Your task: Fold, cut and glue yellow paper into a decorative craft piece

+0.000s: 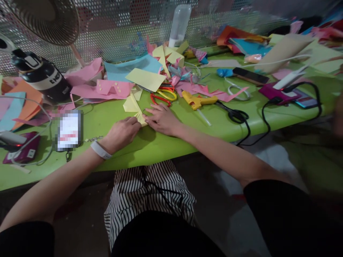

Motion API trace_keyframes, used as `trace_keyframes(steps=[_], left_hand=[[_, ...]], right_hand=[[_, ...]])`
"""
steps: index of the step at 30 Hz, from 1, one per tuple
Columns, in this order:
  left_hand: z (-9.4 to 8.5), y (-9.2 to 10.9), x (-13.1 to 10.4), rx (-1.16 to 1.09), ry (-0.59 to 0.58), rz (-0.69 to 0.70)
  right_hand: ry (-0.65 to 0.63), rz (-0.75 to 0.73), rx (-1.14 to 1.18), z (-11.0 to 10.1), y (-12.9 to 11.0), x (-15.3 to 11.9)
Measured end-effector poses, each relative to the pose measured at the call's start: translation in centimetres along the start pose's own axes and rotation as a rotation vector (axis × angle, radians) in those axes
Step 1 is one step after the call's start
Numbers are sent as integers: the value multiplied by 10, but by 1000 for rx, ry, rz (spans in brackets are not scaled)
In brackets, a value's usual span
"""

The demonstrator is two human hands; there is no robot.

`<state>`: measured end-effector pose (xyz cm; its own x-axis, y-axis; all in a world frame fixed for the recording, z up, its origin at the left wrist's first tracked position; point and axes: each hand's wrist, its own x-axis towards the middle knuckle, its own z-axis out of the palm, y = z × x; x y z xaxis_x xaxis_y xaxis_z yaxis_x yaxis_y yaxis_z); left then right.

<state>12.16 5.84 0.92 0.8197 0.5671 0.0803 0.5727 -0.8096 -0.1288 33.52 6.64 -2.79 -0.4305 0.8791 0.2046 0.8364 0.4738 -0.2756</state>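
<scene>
A piece of folded pale yellow paper [139, 117] lies on the green table in front of me, creased into a narrow strip near my fingers. My left hand [123, 131] is closed, its curled fingers gripping the paper's lower left side. From the other side, my right hand [164, 120] reaches in with fingers stretched out and apart, the fingertips resting on the paper's edge. Just beyond the right hand are the red and yellow handles of scissors [164, 95]. Another yellow paper piece [130, 104] touches or joins the strip; I cannot tell which.
A yellow glue gun [198, 100] and black-handled scissors [237, 115] lie to the right, near a purple power strip [278, 93] with cables. At left are a phone [69, 130], a black bottle [44, 76] and a fan [45, 18]. Coloured paper [136, 67] litters the back.
</scene>
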Motion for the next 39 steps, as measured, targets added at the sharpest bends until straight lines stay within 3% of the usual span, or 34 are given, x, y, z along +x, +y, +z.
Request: trace_keyframes(steps=[12,20,31,39], left_hand=[[3,9,5,90,-63,7],[5,11,-1,69,-18,46],[4,8,-1,8,-37,52],[6,8,-2,-61,-53,-3]], right_hand=[[-37,-6,59,2,14,2],[-49,-4,101,6,20,6],[-44,-10,197,1,15,5],[-25,-6,95,2,6,2]])
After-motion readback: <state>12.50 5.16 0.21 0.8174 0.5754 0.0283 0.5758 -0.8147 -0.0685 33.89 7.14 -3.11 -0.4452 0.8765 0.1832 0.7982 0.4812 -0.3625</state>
